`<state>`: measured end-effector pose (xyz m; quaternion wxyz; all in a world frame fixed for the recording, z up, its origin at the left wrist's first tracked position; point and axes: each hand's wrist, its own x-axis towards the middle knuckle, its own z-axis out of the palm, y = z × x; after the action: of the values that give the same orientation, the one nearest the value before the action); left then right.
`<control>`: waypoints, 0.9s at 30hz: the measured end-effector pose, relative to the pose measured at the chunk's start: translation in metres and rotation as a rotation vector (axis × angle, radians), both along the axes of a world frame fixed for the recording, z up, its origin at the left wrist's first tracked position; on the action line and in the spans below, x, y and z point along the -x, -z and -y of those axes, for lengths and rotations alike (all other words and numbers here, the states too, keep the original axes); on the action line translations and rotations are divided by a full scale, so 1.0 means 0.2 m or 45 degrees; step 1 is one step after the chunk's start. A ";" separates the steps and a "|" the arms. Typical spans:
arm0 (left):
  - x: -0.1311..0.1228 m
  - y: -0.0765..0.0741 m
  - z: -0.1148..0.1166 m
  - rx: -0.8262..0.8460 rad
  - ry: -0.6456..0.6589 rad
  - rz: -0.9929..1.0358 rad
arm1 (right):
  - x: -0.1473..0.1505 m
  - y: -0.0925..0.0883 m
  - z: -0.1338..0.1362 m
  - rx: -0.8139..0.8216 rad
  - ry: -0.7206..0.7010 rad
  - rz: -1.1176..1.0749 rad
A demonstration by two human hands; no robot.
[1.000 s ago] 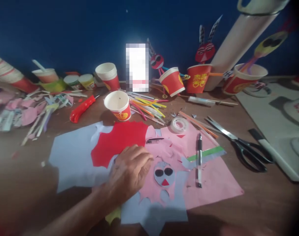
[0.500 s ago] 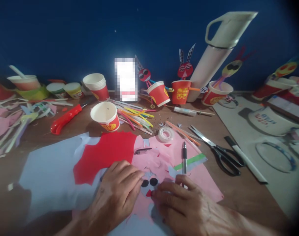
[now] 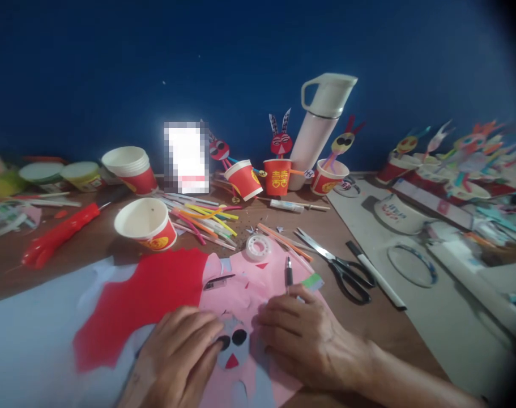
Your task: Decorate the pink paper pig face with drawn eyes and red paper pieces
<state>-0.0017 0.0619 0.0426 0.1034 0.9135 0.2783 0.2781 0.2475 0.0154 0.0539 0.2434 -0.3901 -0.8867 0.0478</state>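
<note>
My left hand (image 3: 179,354) lies on the paper with curled fingers, its fingertips touching the left edge of a small grey paper face (image 3: 234,348) with two black eyes and a red triangle. My right hand (image 3: 302,334) rests on the pink paper (image 3: 261,283) just right of the face, fingers bent and pressing down beside it. A red jagged paper sheet (image 3: 147,300) and a pale blue sheet (image 3: 32,340) lie to the left. A black pen (image 3: 289,272) lies just beyond my right hand.
Scissors (image 3: 338,263), a marker (image 3: 374,273), a tape roll (image 3: 258,247), coloured straws (image 3: 207,218), a paper cup (image 3: 146,224) and a red cutter (image 3: 56,235) lie on the brown table. Decorated cups (image 3: 277,175) and a white flask (image 3: 317,127) stand at the blue wall. White boards (image 3: 423,283) lie right.
My right hand came in and settled beside the paper face. The view swung to the right, so everything shifted left in frame. My left hand stayed at the face's left edge.
</note>
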 end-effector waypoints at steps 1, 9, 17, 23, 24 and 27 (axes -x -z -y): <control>-0.01 0.00 0.01 -0.007 -0.019 -0.043 | -0.01 0.00 -0.01 -0.013 0.024 0.020; -0.03 -0.05 0.03 0.098 -0.068 -0.348 | -0.06 -0.01 -0.03 -0.040 0.138 0.049; -0.03 -0.09 0.04 0.155 -0.135 -0.289 | -0.09 0.05 -0.05 -0.144 0.226 0.111; 0.04 -0.18 0.02 0.178 -0.174 0.072 | -0.13 0.06 -0.08 -0.248 0.195 0.081; 0.06 -0.20 0.02 0.163 -0.211 0.130 | -0.14 0.05 -0.09 -0.246 0.212 0.089; 0.17 -0.24 0.05 0.160 -0.307 0.166 | -0.18 0.01 -0.10 -0.229 0.305 0.103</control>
<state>-0.0351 0.0520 0.0910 0.1441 0.8452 0.3956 0.3293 0.2825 0.0353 0.0514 0.2454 -0.4714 -0.8436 -0.0771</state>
